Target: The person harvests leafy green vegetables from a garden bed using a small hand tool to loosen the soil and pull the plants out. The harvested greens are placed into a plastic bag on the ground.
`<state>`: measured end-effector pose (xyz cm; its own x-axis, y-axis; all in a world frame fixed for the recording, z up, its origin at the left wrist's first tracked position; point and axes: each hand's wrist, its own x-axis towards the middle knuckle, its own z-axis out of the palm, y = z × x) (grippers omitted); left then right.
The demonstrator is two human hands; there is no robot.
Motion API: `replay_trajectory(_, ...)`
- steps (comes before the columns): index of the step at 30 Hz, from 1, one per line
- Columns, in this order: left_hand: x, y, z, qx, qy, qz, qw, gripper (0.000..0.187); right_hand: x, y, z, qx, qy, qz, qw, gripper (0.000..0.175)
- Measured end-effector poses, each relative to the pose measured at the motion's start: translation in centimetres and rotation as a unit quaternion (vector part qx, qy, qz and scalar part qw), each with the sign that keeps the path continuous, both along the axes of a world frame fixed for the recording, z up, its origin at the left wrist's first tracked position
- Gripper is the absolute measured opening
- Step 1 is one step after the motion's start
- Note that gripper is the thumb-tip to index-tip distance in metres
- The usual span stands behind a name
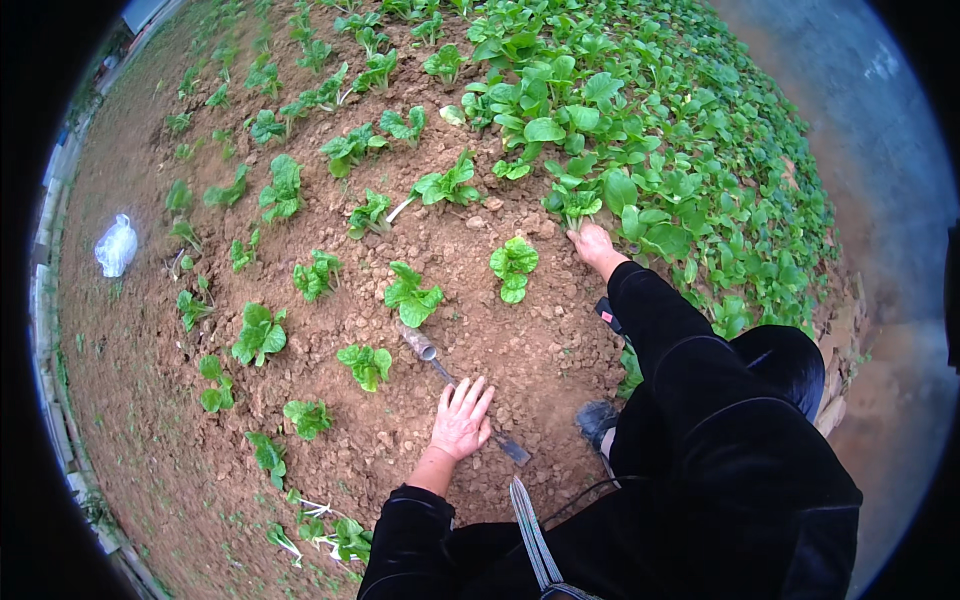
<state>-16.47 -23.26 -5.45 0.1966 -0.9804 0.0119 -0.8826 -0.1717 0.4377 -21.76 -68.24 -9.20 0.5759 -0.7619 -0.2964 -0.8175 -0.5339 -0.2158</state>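
Observation:
My left hand (460,424) rests palm down with its fingers apart, over the shaft of a metal hand tool lying on the soil. The tool's hollow tubular end (418,343) shows past my fingertips, and its flat blade (514,451) shows beside my wrist. My right hand (594,244) pinches the pale stems of a leafy green seedling (576,202) low to the ground, at the edge of the dense greens. Its fingertips are partly hidden by soil and leaves. A small transplanted seedling (514,268) stands to the left of my right hand.
Spaced seedlings (409,295) stand in rows over brown soil (480,345). Dense leafy greens (690,180) cover the right side, beside a grey paved strip (892,172). Loose uprooted seedlings (349,536) lie at lower left. A clear plastic bag (116,246) lies far left. My shoe (596,421) is near the blade.

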Motion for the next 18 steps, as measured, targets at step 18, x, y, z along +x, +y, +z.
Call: replay_trajectory(18,0.0,0.0,-0.3,-0.001,0.004,-0.001,1.000,0.061,0.2,-3.7,-5.0,0.006,0.061,0.065,0.996,0.053)
